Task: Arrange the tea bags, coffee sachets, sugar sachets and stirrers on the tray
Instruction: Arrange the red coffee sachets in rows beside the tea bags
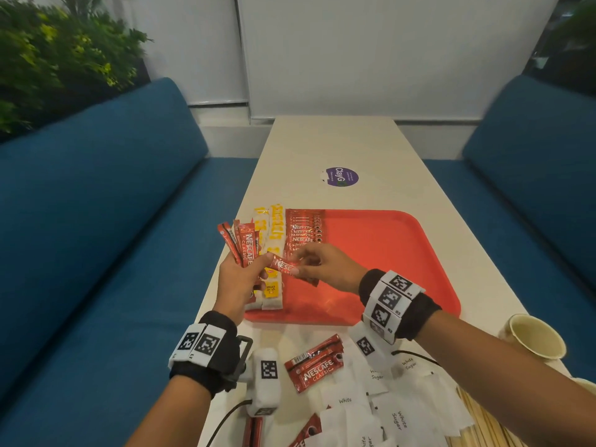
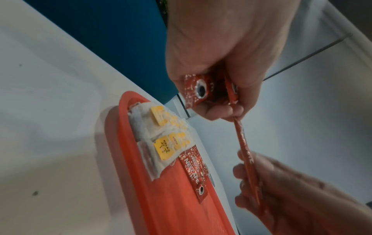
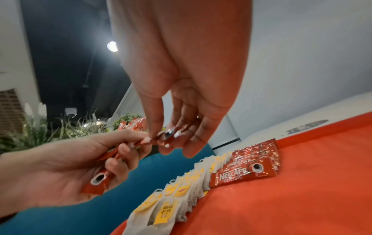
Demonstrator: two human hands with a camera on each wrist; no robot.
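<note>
My left hand (image 1: 240, 279) grips a fan of several red coffee sachets (image 1: 240, 243) above the left edge of the red tray (image 1: 387, 246). My right hand (image 1: 317, 266) pinches one end of a single coffee sachet (image 1: 283, 265) whose other end is between the left thumb and fingers (image 2: 227, 111). On the tray lie rows of white tea bags with yellow tags (image 1: 274, 240) and a row of coffee sachets (image 1: 304, 230). In the right wrist view the nearest laid coffee sachet (image 3: 241, 174) lies beside the tea bags (image 3: 181, 195).
Loose coffee sachets (image 1: 314, 364), white sugar sachets (image 1: 396, 411) and wooden stirrers (image 1: 477, 424) lie on the white table (image 1: 338, 150) near me. A paper cup (image 1: 532, 337) stands at the right. Blue benches (image 1: 80, 221) flank the table.
</note>
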